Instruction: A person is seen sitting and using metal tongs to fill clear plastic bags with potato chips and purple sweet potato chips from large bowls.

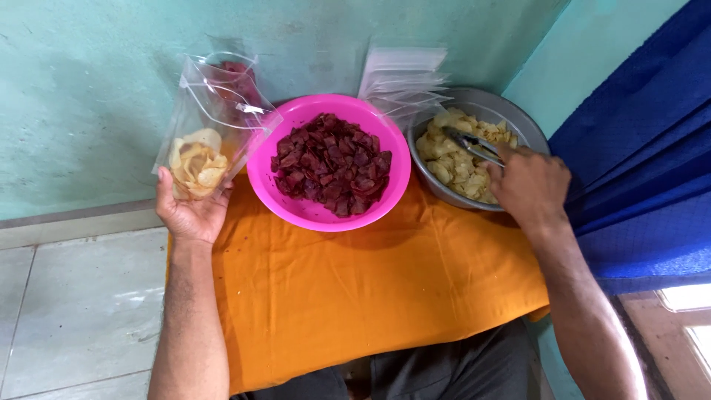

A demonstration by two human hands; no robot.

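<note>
My left hand [191, 212] holds up a clear plastic pouch [211, 122] with pale yellow chips in its bottom. My right hand [530, 185] grips metal tongs [472, 144] whose tips reach into a grey metal bowl [518, 118] of pale yellow chips [452, 159]. Between the two hands sits a pink plastic bowl [292, 196] full of dark red chips [331, 164]. Both bowls rest on an orange cloth [370, 289].
A stack of empty clear pouches [404, 74] leans against the green wall behind the bowls. A blue curtain [644, 170] hangs at the right. Grey floor tiles [81, 311] lie to the left of the cloth.
</note>
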